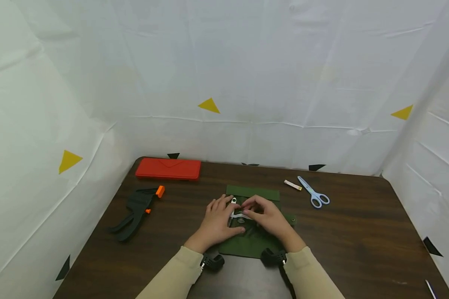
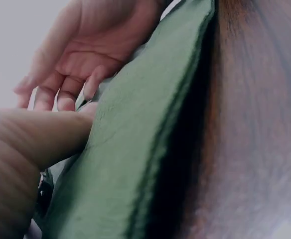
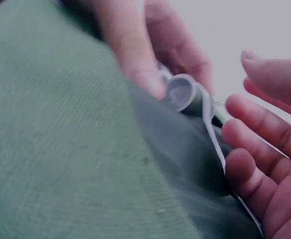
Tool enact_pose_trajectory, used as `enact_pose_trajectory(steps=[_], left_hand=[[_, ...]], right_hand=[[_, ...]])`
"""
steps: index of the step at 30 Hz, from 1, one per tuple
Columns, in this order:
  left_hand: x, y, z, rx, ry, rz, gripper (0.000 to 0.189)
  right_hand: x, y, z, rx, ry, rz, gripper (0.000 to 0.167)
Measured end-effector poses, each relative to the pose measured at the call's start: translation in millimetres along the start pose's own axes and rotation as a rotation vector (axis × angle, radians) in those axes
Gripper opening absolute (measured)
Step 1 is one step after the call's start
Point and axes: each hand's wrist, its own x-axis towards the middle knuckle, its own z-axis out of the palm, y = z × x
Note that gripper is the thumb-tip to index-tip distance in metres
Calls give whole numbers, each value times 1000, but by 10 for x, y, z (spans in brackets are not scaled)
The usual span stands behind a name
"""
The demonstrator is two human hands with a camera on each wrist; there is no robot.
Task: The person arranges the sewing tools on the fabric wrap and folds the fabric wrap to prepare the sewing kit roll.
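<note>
A green fabric pouch [image 1: 252,245] lies spread on the table in front of the person. My left hand [image 1: 218,220] rests over its left side, fingers fairly straight and the thumb laid across the fabric. Beside those fingers is a slim white piece [image 1: 233,201] with a rounded end. A white band [image 1: 241,216] crosses the middle of the pouch. In the right wrist view, a small round-ended tube [image 3: 181,92] stands by the left thumb. My right hand [image 1: 267,216] is over the pouch's right half, fingers bent loosely near the band, with the thumb apart from them.
A red case [image 1: 168,169] lies at the back left, with a black clamp [image 1: 137,211] with orange tips in front of it. Light blue scissors [image 1: 313,193] and a small whitish strip [image 1: 293,185] lie behind the pouch, to the right. A pen-like stick [image 1: 430,288] is at the front right.
</note>
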Motion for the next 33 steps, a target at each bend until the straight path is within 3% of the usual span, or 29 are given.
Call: enact_pose_trajectory(steps=[4,9,12,15,17,20,23,26,29,33], left_hand=[[13,-21,35,-41,51,-3,76],[23,-59,90,-57,86,-32,77],[19,-49,84,-79,104,-52,75],[22,-34,61,-117,120,-75,71],[24,-35,45,-135,120,-91,69],[25,-57,28,-135,124,-87,66],[15,-100,6,-111,135,-69,64],[-1,-133,-10,-93,152,-60,63],[-11,-132,-7,-82,166,-60,62],[-16,-97,-11,-73,181,-63,60]], right_hand=[[-4,-8,-85,76,107,-38,25],[-28,-1,-251,49,304,-105,18],[-71,53,-412,-25,477,-163,10],[-139,119,-639,-184,699,-187,8],[-210,163,-811,-301,834,-146,10],[-359,209,-1057,-418,950,62,24],[-529,223,-1250,-426,907,347,48],[-663,223,-1400,-441,744,530,74],[-744,221,-1511,-473,585,564,83],[-787,240,-1565,-486,512,548,72]])
